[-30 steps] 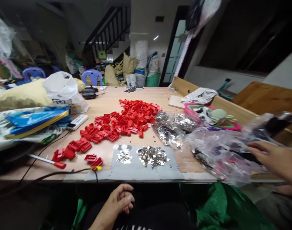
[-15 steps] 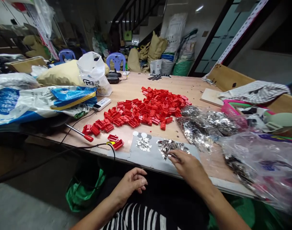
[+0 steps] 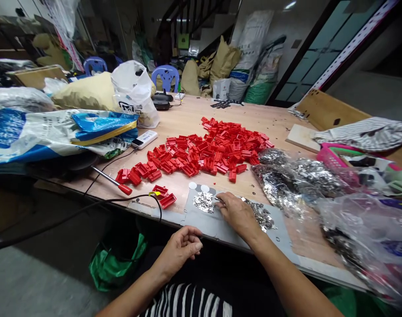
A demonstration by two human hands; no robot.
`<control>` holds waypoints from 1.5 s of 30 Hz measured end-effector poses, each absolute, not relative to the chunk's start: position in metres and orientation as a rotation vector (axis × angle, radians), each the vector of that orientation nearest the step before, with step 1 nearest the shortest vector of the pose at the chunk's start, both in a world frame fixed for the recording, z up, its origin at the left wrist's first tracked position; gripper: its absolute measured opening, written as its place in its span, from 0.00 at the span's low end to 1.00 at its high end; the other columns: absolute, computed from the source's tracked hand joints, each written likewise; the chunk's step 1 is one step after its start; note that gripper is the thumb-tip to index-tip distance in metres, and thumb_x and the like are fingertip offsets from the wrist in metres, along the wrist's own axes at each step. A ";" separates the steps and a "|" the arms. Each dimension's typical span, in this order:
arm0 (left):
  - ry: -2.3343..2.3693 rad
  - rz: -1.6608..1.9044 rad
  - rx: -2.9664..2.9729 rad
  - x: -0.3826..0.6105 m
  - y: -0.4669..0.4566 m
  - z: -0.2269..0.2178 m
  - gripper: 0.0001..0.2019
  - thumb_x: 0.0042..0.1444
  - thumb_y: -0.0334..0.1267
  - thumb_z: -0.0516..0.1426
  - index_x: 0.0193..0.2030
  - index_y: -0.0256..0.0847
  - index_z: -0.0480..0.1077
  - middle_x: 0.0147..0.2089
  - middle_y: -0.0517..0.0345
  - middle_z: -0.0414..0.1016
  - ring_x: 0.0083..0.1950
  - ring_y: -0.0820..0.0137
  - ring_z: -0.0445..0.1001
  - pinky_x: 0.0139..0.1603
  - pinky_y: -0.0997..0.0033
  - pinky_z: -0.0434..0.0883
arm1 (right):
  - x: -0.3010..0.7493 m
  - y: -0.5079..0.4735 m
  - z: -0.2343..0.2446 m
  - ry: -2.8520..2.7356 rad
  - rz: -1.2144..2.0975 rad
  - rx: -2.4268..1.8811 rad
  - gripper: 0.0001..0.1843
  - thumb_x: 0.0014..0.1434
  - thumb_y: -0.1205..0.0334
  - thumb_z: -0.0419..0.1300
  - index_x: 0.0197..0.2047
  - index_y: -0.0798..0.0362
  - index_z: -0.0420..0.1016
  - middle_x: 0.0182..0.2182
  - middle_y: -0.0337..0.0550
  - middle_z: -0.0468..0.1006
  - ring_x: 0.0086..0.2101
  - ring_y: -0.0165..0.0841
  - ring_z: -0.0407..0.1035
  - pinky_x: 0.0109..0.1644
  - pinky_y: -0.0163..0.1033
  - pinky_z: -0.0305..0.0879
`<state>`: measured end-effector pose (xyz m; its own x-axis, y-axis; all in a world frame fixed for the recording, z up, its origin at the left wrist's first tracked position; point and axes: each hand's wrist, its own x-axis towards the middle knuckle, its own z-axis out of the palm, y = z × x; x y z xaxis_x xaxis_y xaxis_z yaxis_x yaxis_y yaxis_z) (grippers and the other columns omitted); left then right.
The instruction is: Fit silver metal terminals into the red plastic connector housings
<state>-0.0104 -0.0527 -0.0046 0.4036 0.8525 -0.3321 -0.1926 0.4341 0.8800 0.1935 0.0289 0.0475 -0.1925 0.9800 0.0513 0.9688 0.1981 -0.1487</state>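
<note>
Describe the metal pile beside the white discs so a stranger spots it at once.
Find the grey mat at the near edge of the table. The metal pile lies on its left part, just nearer than the white discs. It looks brighter than the darker pile across the right hand.

The left hand (image 3: 179, 248), below centre, has its fingers (image 3: 190, 231) loosely curled above the thumb (image 3: 194, 248). The right hand (image 3: 237, 213), near centre, bends palm-down, fingertips (image 3: 221, 203) leftward, forearm (image 3: 286, 268) slanting lower right.

Black-and-white striped clothing (image 3: 194, 303) shows between bare forearms (image 3: 280, 273) with bare fingers (image 3: 189, 231).
</note>
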 end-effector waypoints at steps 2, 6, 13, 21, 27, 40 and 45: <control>0.923 0.803 0.879 -0.013 -0.050 -0.003 0.18 0.50 0.43 0.62 0.45 0.36 0.68 0.34 0.57 0.69 0.33 0.74 0.70 0.31 0.76 0.65 | 0.196 0.037 0.050 -2.286 0.127 -1.937 0.12 0.61 0.64 0.55 0.48 0.50 0.72 0.44 0.44 0.78 0.41 0.37 0.73 0.42 0.38 0.66; 0.976 0.913 0.948 -0.019 -0.041 0.004 0.16 0.52 0.41 0.61 0.45 0.37 0.69 0.34 0.58 0.70 0.34 0.73 0.69 0.33 0.75 0.66 | 0.194 0.046 0.051 -2.273 0.167 -1.836 0.12 0.62 0.62 0.53 0.46 0.51 0.72 0.43 0.45 0.79 0.41 0.38 0.74 0.44 0.40 0.67; 1.308 1.215 1.300 -0.035 -0.024 0.010 0.12 0.56 0.36 0.58 0.48 0.40 0.69 0.39 0.55 0.73 0.40 0.69 0.71 0.41 0.70 0.69 | 0.178 0.032 0.036 -2.243 0.254 -1.569 0.12 0.63 0.58 0.50 0.44 0.49 0.73 0.40 0.44 0.79 0.39 0.37 0.74 0.43 0.42 0.69; 1.825 1.482 2.017 -0.048 -0.009 -0.001 0.16 0.56 0.30 0.57 0.52 0.40 0.63 0.47 0.48 0.68 0.52 0.61 0.66 0.56 0.54 0.65 | 0.193 0.013 0.035 -2.157 0.307 -1.625 0.14 0.62 0.54 0.50 0.43 0.48 0.74 0.40 0.43 0.80 0.38 0.38 0.75 0.40 0.42 0.70; 1.948 1.388 2.029 -0.057 0.002 -0.002 0.25 0.52 0.35 0.62 0.56 0.39 0.61 0.55 0.44 0.62 0.58 0.56 0.62 0.60 0.49 0.63 | 0.203 0.002 0.037 -2.107 0.281 -1.605 0.16 0.61 0.50 0.50 0.40 0.48 0.75 0.40 0.44 0.80 0.38 0.39 0.76 0.39 0.42 0.71; 1.794 1.309 1.968 -0.060 0.000 -0.006 0.04 0.53 0.29 0.59 0.33 0.40 0.70 0.42 0.54 0.69 0.47 0.64 0.70 0.50 0.60 0.70 | 0.199 -0.022 0.027 -2.081 0.395 -1.593 0.15 0.62 0.49 0.50 0.40 0.46 0.75 0.39 0.42 0.81 0.37 0.37 0.76 0.39 0.40 0.72; 1.606 1.354 1.974 -0.052 -0.007 0.004 0.05 0.56 0.27 0.55 0.35 0.40 0.69 0.45 0.53 0.69 0.48 0.67 0.71 0.50 0.66 0.71 | 0.190 -0.028 0.027 -2.092 0.421 -1.564 0.14 0.63 0.51 0.50 0.39 0.46 0.74 0.37 0.42 0.81 0.36 0.37 0.76 0.39 0.40 0.72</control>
